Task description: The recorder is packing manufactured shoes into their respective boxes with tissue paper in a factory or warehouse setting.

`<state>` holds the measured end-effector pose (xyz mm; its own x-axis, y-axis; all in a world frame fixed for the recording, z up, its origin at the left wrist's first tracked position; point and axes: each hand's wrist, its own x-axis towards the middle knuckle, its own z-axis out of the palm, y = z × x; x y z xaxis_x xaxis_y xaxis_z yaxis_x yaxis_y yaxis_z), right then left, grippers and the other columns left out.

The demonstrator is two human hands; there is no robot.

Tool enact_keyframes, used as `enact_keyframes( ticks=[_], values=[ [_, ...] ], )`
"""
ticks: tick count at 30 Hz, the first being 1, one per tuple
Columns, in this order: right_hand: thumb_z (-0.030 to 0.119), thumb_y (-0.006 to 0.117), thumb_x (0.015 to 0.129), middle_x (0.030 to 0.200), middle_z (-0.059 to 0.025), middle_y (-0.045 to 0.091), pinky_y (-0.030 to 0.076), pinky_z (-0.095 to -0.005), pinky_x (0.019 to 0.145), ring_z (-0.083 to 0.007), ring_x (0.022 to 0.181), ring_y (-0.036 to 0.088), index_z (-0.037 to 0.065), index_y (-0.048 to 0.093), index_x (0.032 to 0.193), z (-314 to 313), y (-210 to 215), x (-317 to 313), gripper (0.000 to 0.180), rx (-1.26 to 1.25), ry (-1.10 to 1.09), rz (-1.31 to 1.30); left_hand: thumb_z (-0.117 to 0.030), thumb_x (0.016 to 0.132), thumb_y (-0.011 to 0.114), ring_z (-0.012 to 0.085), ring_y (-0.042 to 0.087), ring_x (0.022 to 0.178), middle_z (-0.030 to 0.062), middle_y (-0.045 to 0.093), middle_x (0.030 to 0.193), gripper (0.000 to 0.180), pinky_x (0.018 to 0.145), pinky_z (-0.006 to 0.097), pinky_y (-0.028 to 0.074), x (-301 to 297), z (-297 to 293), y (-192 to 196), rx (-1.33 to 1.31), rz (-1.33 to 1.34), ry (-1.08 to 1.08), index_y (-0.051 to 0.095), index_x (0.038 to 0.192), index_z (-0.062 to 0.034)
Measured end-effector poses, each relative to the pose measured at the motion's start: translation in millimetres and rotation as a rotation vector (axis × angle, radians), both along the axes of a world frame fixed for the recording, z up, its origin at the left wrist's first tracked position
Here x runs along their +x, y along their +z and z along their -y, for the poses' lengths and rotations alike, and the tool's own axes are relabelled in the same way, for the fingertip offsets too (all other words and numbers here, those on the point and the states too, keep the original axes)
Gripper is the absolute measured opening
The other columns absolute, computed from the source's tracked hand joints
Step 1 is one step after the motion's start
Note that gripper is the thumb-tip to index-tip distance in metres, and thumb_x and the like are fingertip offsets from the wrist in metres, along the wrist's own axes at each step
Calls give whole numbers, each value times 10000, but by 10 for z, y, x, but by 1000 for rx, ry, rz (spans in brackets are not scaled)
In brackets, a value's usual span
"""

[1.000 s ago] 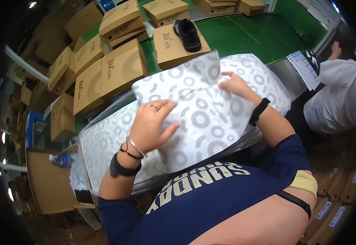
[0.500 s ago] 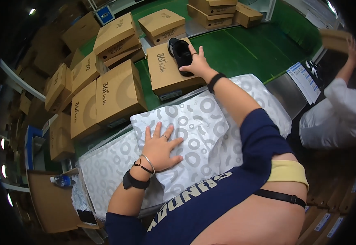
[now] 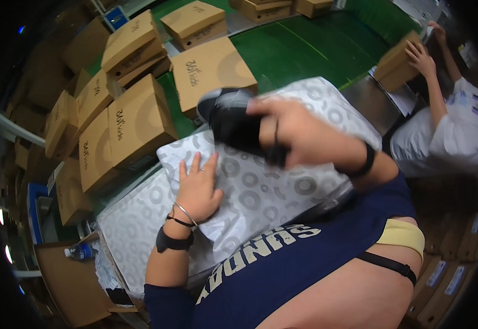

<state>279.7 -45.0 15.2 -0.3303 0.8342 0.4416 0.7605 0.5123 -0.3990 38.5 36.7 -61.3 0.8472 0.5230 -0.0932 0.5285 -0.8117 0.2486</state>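
Head view: a black shoe, blurred, is gripped by the right hand over white ring-patterned paper, contact with the sheet not discernible; dark lettering is borne by the brown cartons beyond. The left hand is laid on the paper, fingers spread. Cartons are ranged on a green work surface; at far right a brown box is held by a co-worker.
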Motion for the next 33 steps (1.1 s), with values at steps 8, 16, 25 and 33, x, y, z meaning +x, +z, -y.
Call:
enact_keyframes(
  ticks=[8,16,25,33],
  values=[
    [67,647,626,865,-121,554,439,-329,739,-281,814,538,64,632,805,785,-873,214,180,-81,-429,-245,-224,676,581,359,286,1230,156,441,1250,536,1018,516,87,-55,1,-18,-13,165,-7,478,1179,-67],
    [199,560,748,1031,-90,550,356,-397,859,-249,1008,478,28,564,1048,1328,-1694,1107,346,-115,-1351,329,-264,706,597,358,305,1221,150,466,1229,524,1013,521,92,5,46,-21,-41,206,-28,479,1177,-67],
    [133,518,747,931,-138,609,399,-388,828,-280,927,542,-16,627,767,1269,-1875,1268,186,-54,-1276,450,-339,758,576,362,361,1184,149,487,1199,523,1014,502,146,-61,-102,-119,-75,311,-41,451,1201,-90],
    [260,410,835,935,-189,608,458,-438,699,-358,829,586,53,571,1070,1150,-1837,1355,353,-244,-1274,584,-420,715,567,245,493,1060,122,595,1024,482,988,432,197,-156,-67,-183,-91,285,111,564,1106,-139]
  ],
)
